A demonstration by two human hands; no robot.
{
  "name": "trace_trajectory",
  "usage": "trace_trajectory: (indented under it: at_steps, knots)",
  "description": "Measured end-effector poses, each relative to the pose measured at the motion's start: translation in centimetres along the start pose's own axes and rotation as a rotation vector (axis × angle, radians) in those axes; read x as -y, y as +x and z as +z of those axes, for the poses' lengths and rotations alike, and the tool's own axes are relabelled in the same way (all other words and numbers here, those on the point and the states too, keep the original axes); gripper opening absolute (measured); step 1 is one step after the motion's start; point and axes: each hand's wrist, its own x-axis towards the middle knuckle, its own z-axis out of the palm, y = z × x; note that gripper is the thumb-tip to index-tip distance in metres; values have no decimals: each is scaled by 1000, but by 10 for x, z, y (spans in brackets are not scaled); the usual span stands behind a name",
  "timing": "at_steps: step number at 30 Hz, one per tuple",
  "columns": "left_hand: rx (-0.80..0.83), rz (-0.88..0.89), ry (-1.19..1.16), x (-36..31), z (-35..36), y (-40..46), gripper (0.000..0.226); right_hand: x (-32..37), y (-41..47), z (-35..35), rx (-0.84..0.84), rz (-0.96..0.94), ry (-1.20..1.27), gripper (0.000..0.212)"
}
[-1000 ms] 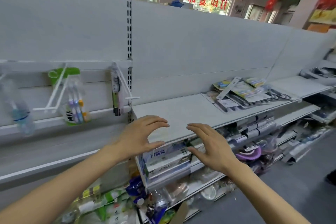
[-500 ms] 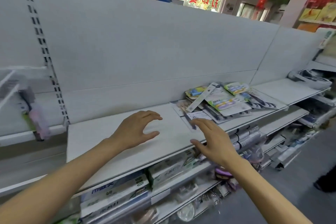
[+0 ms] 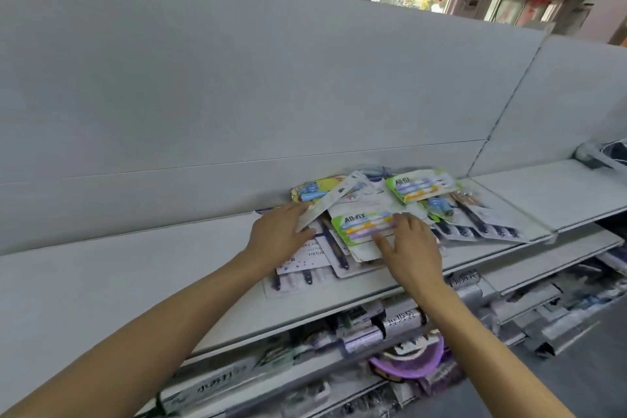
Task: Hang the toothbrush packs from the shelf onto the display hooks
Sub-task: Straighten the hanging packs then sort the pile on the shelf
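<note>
A pile of toothbrush packs lies on the white shelf (image 3: 135, 278) against the back panel. My left hand (image 3: 276, 236) reaches into the pile's left side, fingertips touching the lower end of a long narrow white pack (image 3: 339, 197) that lies slanted. My right hand (image 3: 412, 248) rests with straight fingers on a green-edged All-fix pack (image 3: 359, 224), thumb stretched along its near edge. A second green All-fix pack (image 3: 420, 185) and a yellow pack (image 3: 314, 192) lie further back. Flat packs of dark toothbrushes (image 3: 475, 226) spread to the right. No display hooks are in view.
Lower shelves below hold boxed and wrapped goods, with a purple round item (image 3: 410, 361) at the bottom. A second shelf section (image 3: 556, 190) continues to the right. The tall white back panel (image 3: 271, 95) stands behind the pile.
The view has swung right, away from the hooks and hanging packs. Both hands have moved forward from above the bare shelf onto the pile of packs.
</note>
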Motion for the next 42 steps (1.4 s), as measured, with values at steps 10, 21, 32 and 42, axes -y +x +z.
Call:
trace_trajectory:
  at_steps: [10,21,32,42]
  knots:
    - [-117,-165,-89,4,12,8,37,-33,42,4,128,241,174,88]
    - [-106,-168,-264,1,-2,-15,31,-54,63,-3,165,592,641,103]
    - [-105,-158,-360,4,-29,-43,31,-37,56,-10,-122,701,918,55]
    - [-111,-217,-803,25,-71,-93,5,28,13,-59,-446,315,959,35]
